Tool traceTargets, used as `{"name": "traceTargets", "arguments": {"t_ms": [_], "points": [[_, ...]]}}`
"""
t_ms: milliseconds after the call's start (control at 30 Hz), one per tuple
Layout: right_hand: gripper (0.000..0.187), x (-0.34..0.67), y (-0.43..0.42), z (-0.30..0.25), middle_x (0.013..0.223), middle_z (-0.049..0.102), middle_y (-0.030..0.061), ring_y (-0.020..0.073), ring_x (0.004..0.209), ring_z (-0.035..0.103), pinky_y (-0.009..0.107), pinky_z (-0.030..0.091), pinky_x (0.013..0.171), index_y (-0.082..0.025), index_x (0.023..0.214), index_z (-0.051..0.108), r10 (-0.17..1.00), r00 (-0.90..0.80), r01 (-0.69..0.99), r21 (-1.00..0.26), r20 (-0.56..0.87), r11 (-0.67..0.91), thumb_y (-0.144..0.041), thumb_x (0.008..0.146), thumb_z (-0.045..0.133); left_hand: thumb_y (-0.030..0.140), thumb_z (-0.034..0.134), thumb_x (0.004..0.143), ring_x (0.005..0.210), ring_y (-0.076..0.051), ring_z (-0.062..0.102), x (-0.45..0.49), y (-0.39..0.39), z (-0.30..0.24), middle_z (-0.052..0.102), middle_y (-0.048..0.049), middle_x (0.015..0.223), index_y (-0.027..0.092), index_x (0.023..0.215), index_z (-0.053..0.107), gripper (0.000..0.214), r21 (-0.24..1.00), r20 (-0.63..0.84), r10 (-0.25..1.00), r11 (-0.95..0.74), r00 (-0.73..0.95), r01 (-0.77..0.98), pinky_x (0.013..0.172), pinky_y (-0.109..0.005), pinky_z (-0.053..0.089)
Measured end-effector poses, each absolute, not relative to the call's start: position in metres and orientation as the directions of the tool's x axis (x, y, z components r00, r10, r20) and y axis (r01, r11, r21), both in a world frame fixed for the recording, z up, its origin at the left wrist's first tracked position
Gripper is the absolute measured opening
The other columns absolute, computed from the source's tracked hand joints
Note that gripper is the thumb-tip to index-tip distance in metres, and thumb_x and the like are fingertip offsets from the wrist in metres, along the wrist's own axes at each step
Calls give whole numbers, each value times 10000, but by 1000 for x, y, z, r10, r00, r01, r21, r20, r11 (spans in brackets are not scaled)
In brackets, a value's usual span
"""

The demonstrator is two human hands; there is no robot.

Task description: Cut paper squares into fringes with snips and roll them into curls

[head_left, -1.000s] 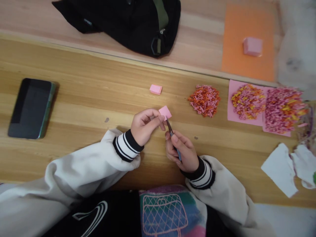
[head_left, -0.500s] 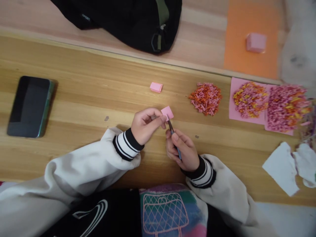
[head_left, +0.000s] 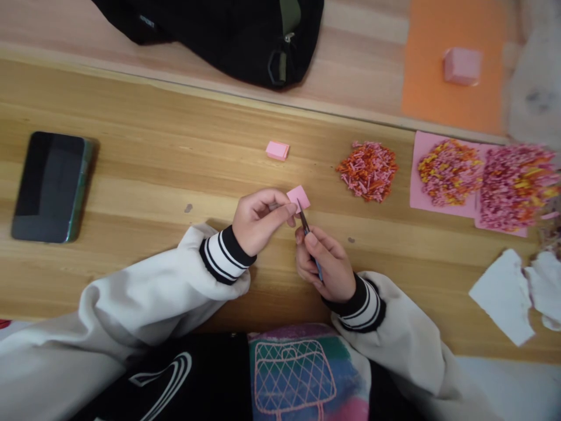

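Note:
My left hand [head_left: 259, 221] pinches a small pink paper square [head_left: 298, 197] between thumb and fingers, just above the wooden table [head_left: 153, 169]. My right hand [head_left: 325, 263] is closed round a thin dark tool with a blue handle [head_left: 310, 240]; its tip touches the lower edge of the square. A second small pink folded piece [head_left: 277, 150] lies on the table beyond my hands.
A black phone [head_left: 48, 186] lies at the left. A black bag [head_left: 228, 29] sits behind. Heaps of tiny rolled paper bits [head_left: 368, 171] [head_left: 447, 172] [head_left: 512, 181] are at the right, two on pink sheets. An orange sheet [head_left: 438, 76] carries a pink block [head_left: 462, 65]. Torn white paper [head_left: 504, 298] lies near the right.
Both hands have stayed together with the tool tip at the pink square. The view has shifted slightly, so the scene sits a little higher in the frame.

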State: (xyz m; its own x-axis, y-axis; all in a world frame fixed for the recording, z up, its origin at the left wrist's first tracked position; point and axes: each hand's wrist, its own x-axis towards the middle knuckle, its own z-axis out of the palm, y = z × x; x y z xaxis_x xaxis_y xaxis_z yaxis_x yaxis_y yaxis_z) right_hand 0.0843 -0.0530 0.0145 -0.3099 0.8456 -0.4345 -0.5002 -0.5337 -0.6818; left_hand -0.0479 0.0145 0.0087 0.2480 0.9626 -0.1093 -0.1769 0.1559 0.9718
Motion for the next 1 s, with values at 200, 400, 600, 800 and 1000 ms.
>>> {"name": "traceTargets", "arguments": {"t_ms": [200, 400, 600, 800, 1000], "points": [[293, 84, -53, 15, 429, 314, -141, 17, 307, 133, 126, 135, 283, -204, 809, 481, 852, -300, -513, -681, -429, -523, -474, 843, 588, 320, 723, 736, 542, -101, 588, -49, 14, 9, 653, -14, 579, 143, 627, 643, 223, 964, -116, 957, 173, 265, -201, 564, -227, 488], [301, 84, -54, 13, 430, 316, -142, 14, 307, 128, 118, 136, 276, -200, 807, 480, 852, -312, -524, -672, -420, -523, -476, 839, 595, 302, 721, 737, 543, -93, 592, -48, 14, 9, 659, -13, 596, 130, 636, 638, 216, 964, -96, 953, 161, 286, -211, 564, -213, 494], [304, 85, -53, 12, 435, 315, -141, 15, 304, 132, 119, 142, 275, -200, 827, 486, 854, -329, -525, -673, -404, -521, -482, 833, 599, 289, 713, 753, 535, -85, 599, -48, 15, 6, 663, -10, 599, 127, 671, 639, 196, 959, -80, 959, 149, 274, -242, 554, -201, 495], [302, 85, -53, 13, 435, 317, -141, 12, 302, 136, 117, 137, 277, -199, 820, 485, 855, -320, -527, -673, -408, -518, -479, 836, 598, 288, 721, 744, 535, -86, 595, -49, 15, 7, 657, -9, 591, 127, 662, 638, 199, 964, -73, 956, 141, 285, -226, 554, -202, 494], [292, 84, -53, 12, 436, 318, -142, 12, 306, 128, 115, 133, 274, -198, 822, 488, 858, -325, -537, -669, -398, -514, -470, 847, 591, 267, 714, 746, 532, -86, 587, -49, 15, 7, 649, -8, 567, 124, 657, 647, 181, 970, -70, 957, 131, 280, -206, 552, -199, 482]]}}
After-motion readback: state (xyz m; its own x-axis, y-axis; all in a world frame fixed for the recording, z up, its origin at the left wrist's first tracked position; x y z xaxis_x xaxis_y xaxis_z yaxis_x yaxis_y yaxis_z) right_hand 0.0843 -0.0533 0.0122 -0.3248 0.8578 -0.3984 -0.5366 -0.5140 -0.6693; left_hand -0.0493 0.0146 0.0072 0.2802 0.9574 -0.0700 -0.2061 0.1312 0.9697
